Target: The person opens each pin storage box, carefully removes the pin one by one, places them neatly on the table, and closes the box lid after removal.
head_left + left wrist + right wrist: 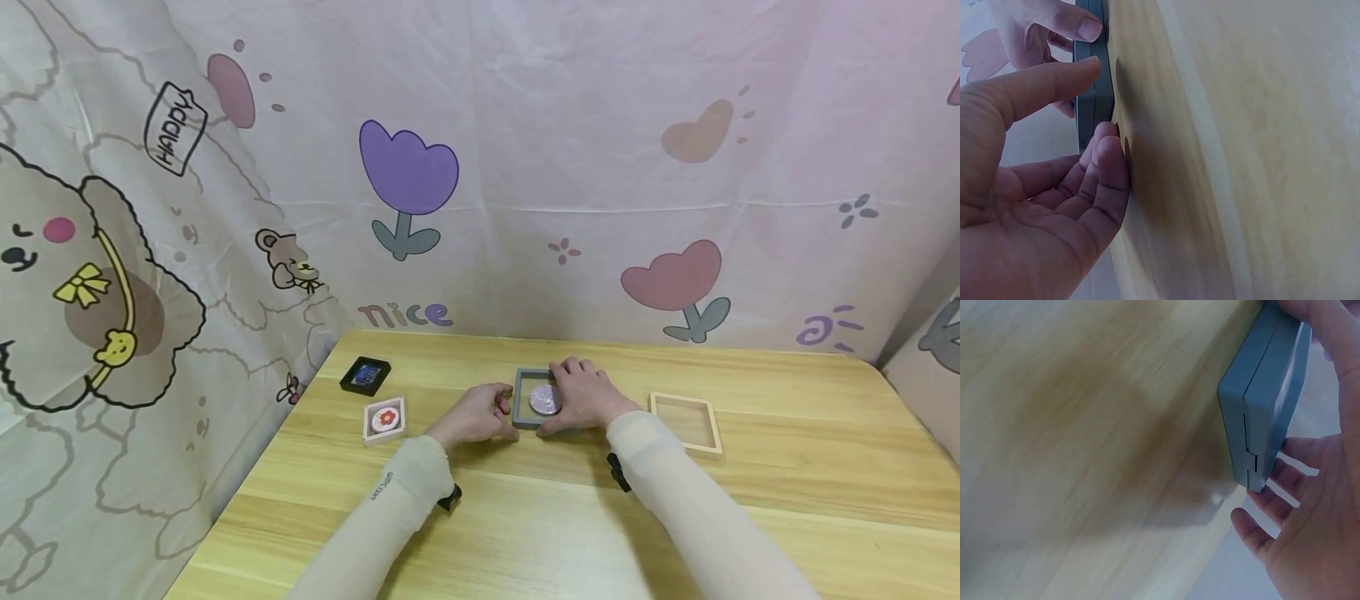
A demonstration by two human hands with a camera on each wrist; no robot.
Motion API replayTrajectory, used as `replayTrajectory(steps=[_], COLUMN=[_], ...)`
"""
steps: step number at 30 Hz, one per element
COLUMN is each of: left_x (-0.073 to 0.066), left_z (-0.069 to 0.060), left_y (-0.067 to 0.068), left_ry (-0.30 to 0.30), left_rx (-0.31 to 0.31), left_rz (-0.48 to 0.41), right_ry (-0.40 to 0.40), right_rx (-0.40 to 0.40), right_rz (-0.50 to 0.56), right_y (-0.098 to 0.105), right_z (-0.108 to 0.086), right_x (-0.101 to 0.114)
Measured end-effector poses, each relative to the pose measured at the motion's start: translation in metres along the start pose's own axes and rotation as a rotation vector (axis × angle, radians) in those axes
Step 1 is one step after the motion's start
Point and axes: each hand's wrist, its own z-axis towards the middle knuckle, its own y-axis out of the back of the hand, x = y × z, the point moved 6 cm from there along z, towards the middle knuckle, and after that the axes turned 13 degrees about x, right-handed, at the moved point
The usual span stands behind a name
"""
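Observation:
A square grey display case lies on the table, with a round silvery disc in its clear middle. My right hand grips the case from the right, thumb at the near edge and fingers at the far edge. In the right wrist view, a seam and small notch show along the side of the grey case. Beside its left edge, my left hand holds nothing. The left wrist view shows the left hand with loosely bent fingers close to the case's corner; whether they touch it I cannot tell.
To the left sit a small black case with a dark blue piece and a whitish case holding a red flower badge. A beige frame lies right of my right hand. A printed curtain hangs behind the wooden table.

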Motion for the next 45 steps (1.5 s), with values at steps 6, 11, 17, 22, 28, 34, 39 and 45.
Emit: replayTrajectory(steps=[6, 11, 17, 22, 28, 34, 39, 45], left_x=[-0.0010, -0.0008, 0.0014, 0.0033, 0.0031, 0.0018, 0.0009, 0.0012], left_z=[0.0016, 0.0027, 0.0036, 0.0038, 0.0038, 0.0029, 0.0010, -0.0013], left_y=[-0.0006, -0.0006, -0.0008, -0.0016, -0.0021, -0.0027, -0.0033, -0.0053], left_ry=[-0.004, -0.009, -0.014, -0.016, -0.020, -0.015, -0.002, -0.012], left_rx=[0.003, 0.002, -0.001, -0.002, -0.006, -0.010, -0.006, -0.001], left_rz=[0.015, 0.010, 0.000, -0.004, -0.004, 0.001, -0.017, -0.016], right_ry=[-0.009, -0.015, -0.014, -0.012, -0.008, -0.007, -0.003, 0.013], right_rx=[0.004, 0.005, 0.007, 0.010, 0.024, 0.078, 0.098, 0.089], right_rz=[-0.010, -0.021, -0.024, -0.018, -0.017, 0.005, 0.011, 0.009], right_y=[0.0000, -0.0003, 0.0000, -0.0005, -0.0023, -0.0021, -0.0005, -0.0013], right_z=[0.0008, 0.0016, 0.0009, 0.0000, -0.0003, -0.0034, -0.0056, -0.0066], right_x=[0.0015, 0.0014, 0.0027, 0.0036, 0.0042, 0.0045, 0.0046, 0.0047])
